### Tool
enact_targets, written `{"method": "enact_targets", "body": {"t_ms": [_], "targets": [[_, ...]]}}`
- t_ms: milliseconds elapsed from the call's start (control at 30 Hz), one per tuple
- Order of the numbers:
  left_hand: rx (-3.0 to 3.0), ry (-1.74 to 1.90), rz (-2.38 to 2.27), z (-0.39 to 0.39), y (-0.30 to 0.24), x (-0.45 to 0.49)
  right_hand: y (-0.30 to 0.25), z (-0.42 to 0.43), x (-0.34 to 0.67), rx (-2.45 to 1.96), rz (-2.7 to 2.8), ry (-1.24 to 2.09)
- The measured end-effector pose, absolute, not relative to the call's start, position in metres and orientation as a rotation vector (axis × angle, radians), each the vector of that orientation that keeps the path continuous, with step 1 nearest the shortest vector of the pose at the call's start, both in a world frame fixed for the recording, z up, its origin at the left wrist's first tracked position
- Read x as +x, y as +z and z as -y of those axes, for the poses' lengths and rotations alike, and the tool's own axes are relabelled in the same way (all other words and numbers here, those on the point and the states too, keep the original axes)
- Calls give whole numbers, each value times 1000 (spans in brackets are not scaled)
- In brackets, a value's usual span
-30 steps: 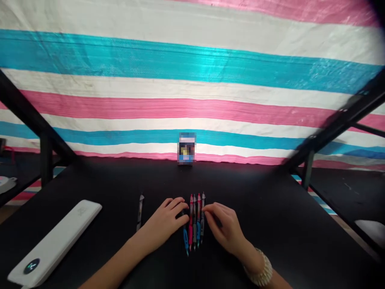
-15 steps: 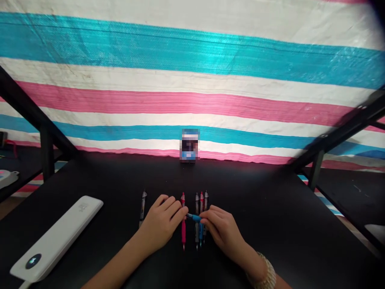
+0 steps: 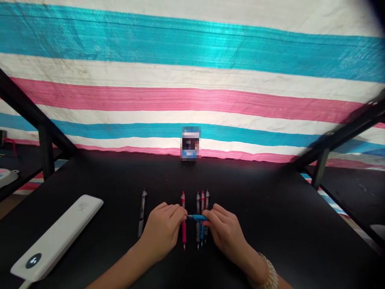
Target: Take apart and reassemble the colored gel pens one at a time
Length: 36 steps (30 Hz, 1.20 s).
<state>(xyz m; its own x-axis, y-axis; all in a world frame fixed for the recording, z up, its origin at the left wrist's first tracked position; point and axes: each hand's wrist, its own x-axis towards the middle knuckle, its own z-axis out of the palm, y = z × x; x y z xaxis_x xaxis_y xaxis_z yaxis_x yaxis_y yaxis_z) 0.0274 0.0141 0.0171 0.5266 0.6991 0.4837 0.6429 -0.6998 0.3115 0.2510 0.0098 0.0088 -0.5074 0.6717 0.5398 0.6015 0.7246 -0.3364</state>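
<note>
Between my hands, a blue pen (image 3: 198, 217) lies sideways above the table, its clear end toward the left. My left hand (image 3: 165, 224) pinches the clear end, and my right hand (image 3: 225, 225) grips the blue end; both fingertips cover parts of it. Beneath it, a pink pen (image 3: 183, 233) rests upright in view beside my left fingers. Near my right fingers several pens lie side by side, among them a grey pen (image 3: 197, 233) and one with a red top (image 3: 203, 196). Left of my left hand is another grey pen (image 3: 142, 216).
A white power bank (image 3: 60, 237) with a round display and a cable lies on the left of the black table (image 3: 129, 172). A small blurred box (image 3: 190, 144) stands at the back edge, before a striped sheet (image 3: 180, 98). Black frame bars (image 3: 45, 148) rise at both sides.
The blue part in my right fingers has shifted slightly right, and more of the pen shows between my hands. My left fingers have curled in closer. The view has tilted slightly.
</note>
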Motion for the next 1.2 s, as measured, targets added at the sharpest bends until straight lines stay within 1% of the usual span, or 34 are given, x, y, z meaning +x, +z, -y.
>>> {"method": "enact_targets", "body": {"t_ms": [200,333,433,500,567,633,700,733,800,1200], "targets": [[2498,786,-1231,-9,20,26,2,-9,250,-930,2287,80],[2438,768,-1233,-10,19,25,1,-10,250,-884,2259,129],[2350,871,-1252,-12,20,22,2,-13,256,-883,2172,166],[2201,1010,-1306,-14,21,18,3,-16,262,-939,2073,157],[2049,1066,-1399,-16,21,16,3,-18,268,-1023,1938,143],[2017,937,-1505,-17,19,15,4,-19,273,-1101,1818,133],[2069,714,-1562,-17,15,18,4,-20,275,-1148,1746,132],[2106,622,-1559,-16,12,20,5,-20,275,-1158,1728,133],[2161,548,-1505,-15,8,24,5,-19,275,-1160,1712,135],[2342,628,-1176,-9,4,36,11,-16,274,-1166,1690,175]]}}
